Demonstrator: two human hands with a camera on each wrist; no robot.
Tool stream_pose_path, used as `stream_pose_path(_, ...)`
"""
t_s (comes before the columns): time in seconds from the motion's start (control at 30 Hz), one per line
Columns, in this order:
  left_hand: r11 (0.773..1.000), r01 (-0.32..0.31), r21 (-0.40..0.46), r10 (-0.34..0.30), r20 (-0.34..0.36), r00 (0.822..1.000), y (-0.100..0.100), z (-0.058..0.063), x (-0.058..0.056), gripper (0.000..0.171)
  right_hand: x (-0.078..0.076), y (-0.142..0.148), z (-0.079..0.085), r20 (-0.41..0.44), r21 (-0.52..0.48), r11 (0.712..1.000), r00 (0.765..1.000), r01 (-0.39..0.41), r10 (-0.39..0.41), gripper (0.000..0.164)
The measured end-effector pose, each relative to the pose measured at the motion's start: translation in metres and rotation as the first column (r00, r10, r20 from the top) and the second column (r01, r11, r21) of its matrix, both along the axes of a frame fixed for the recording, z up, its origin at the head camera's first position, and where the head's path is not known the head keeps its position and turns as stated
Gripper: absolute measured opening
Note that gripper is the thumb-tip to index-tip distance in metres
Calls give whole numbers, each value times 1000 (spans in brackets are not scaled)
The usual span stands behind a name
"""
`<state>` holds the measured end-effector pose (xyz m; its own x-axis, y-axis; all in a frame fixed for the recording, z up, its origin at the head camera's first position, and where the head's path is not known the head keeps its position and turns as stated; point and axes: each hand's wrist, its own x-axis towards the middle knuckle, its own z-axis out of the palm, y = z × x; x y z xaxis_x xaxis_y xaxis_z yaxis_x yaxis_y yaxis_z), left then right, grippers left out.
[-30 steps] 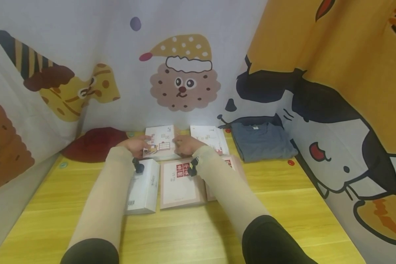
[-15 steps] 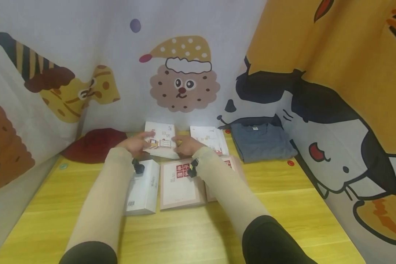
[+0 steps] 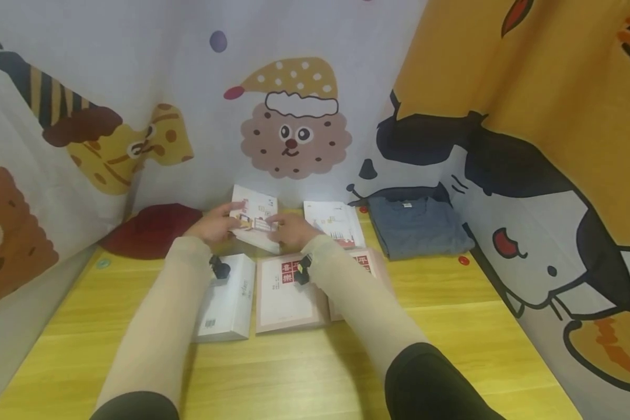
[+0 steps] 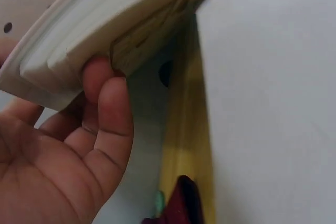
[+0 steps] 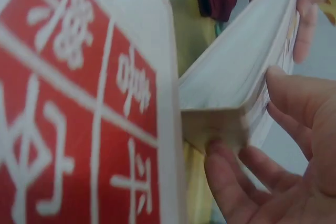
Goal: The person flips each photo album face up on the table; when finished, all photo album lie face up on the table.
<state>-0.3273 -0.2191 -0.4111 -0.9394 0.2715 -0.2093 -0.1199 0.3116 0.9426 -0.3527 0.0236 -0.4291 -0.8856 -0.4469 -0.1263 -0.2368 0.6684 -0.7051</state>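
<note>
nearest, on the yellow wood-grain counter (image 3: pixel 273 379), lie three books: one white book (image 3: pixel 223 312) and two pink-bordered books (image 3: pixel 291 303). the white one carries a barcode (image 3: pixel 210 322) and small dark print, too small to read. the middle book bears four red squares (image 5: pixel 89 140), each with one white character: 平, 安, 喜, 樂. the third shows similar red squares, partly hidden by the right forearm (image 3: pixel 357 297).

just beyond these, a fourth, the illustrated book (image 3: pixel 256 204), is tilted between both hands. the left hand (image 3: pixel 215 224) grips its left side, fingers curled at the page edges; the right hand (image 3: pixel 294 230) pinches the other side, thumb on the cover, fingers underneath. its lettering is too blurred to read.

a fifth, the white-covered book (image 3: pixel 336 219), lies beside the right hand, its print illegible. one dark red cloth item (image 3: pixel 152 233) sits at left; one folded grey-blue garment (image 3: pixel 417 227), with a small unreadable label, at right. behind hangs a cartoon-printed curtain (image 3: pixel 189 52).
</note>
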Motion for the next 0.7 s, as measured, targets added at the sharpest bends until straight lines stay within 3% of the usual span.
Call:
stream_pose_path(0.13,996,-22,-86,17,-57,998,2,2,-2,68,-1,-6,1,-78,21,1000,997,-22,23,44)
stream_pose_path(0.27,994,-10,-109,0,-98,995,4,3,-5,71,-2,-8,7,-77,-9,998,996,-55,55,46)
stream_pose_path(0.43,997,-34,-66,26,-120,992,7,8,-4,79,0,-6,16,-5,-127,987,995,-99,99,57)
stream_pose_path(0.63,999,-35,-19,31,-152,988,14,10,-2,73,0,-4,18,-3,-198,975,995,-103,104,60)
stream_pose_path(0.7,999,-35,10,37,-159,987,16,9,-1,69,1,-2,20,50,-259,962,994,-82,98,60)
